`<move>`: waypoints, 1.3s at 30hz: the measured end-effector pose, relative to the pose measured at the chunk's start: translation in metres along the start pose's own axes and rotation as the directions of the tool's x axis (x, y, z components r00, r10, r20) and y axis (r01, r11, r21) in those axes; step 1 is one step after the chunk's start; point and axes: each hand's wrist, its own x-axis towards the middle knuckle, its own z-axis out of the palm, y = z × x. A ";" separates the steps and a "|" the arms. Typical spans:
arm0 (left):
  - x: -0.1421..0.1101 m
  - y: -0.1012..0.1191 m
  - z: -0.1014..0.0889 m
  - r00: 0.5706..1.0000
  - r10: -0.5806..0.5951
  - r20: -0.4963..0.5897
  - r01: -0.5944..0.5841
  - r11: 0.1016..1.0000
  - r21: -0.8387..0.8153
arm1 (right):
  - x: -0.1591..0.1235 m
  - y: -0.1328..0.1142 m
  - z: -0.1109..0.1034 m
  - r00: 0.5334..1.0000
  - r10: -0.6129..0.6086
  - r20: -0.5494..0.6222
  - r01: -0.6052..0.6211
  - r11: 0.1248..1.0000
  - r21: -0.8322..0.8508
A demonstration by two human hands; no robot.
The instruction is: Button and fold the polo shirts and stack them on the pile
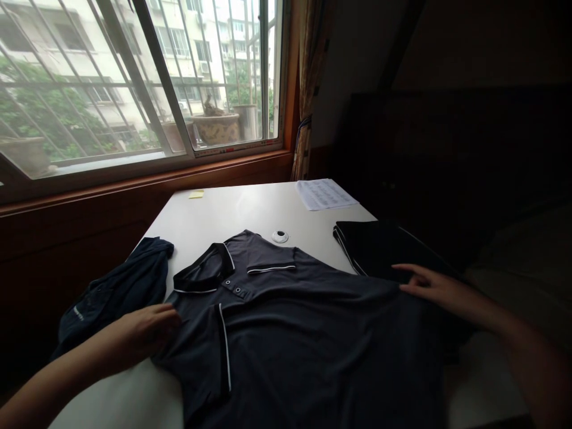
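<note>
A dark polo shirt with white-trimmed collar and sleeves lies spread on the white table, its collar toward the left and its sleeves folded inward. My left hand is closed at the shirt's edge below the collar, fingertips bent down into the cloth and partly hidden. On the other side, my right hand is at the shirt's far right edge, with the index finger stretched out and apart from the thumb. The thumb side touches or nearly touches the fabric.
A crumpled navy garment lies at the table's left edge. Folded dark clothing sits at the right. Printed sheets, a yellow note and a round white disc are farther back, before a barred window.
</note>
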 end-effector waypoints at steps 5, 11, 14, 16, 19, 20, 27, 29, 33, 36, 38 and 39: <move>0.097 -0.023 -0.012 0.976 0.004 -0.216 -0.013 0.999 -0.043 | -0.012 0.016 -0.002 0.996 0.024 -0.083 -0.028 0.999 -0.047; 0.228 -0.046 0.006 0.923 -0.123 -0.365 0.111 0.992 -0.054 | -0.034 0.024 -0.001 0.984 0.042 -0.172 -0.040 0.999 0.017; 0.275 -0.049 0.016 0.926 -0.160 -0.343 0.150 0.987 -0.053 | -0.041 0.020 0.001 0.976 0.027 -0.216 -0.018 0.999 0.042; 0.297 -0.050 0.022 0.933 -0.166 -0.318 0.158 0.986 -0.049 | -0.042 0.019 0.002 0.972 0.012 -0.235 0.002 0.998 0.057; 0.318 -0.050 0.029 0.937 -0.178 -0.301 0.174 0.984 -0.043 | -0.040 0.026 0.004 0.963 -0.002 -0.271 0.020 0.998 0.065; 0.323 -0.051 0.032 0.934 -0.191 -0.301 0.187 0.982 -0.042 | -0.040 0.029 0.004 0.958 -0.008 -0.288 0.027 0.998 0.060; 0.340 -0.059 0.038 0.921 -0.246 -0.302 0.249 0.968 -0.030 | -0.037 0.047 0.007 0.934 -0.033 -0.357 0.069 0.994 0.089; 0.341 -0.063 0.036 0.914 -0.256 -0.316 0.263 0.964 -0.021 | -0.036 0.045 0.007 0.926 -0.040 -0.375 0.076 0.994 0.084; 0.339 -0.075 0.029 0.885 -0.291 -0.364 0.309 0.951 -0.009 | -0.023 0.037 0.005 0.910 -0.064 -0.409 0.097 0.993 0.060; 0.335 -0.085 0.019 0.859 -0.319 -0.401 0.346 0.938 -0.006 | -0.002 0.027 0.000 0.908 -0.100 -0.407 0.124 0.992 0.035; 0.332 -0.092 0.012 0.845 -0.332 -0.420 0.364 0.931 -0.003 | 0.018 0.017 -0.004 0.903 -0.127 -0.411 0.152 0.988 0.030; 0.331 -0.095 0.008 0.838 -0.338 -0.428 0.373 0.928 -0.002 | 0.029 0.011 -0.005 0.898 -0.139 -0.417 0.165 0.986 0.028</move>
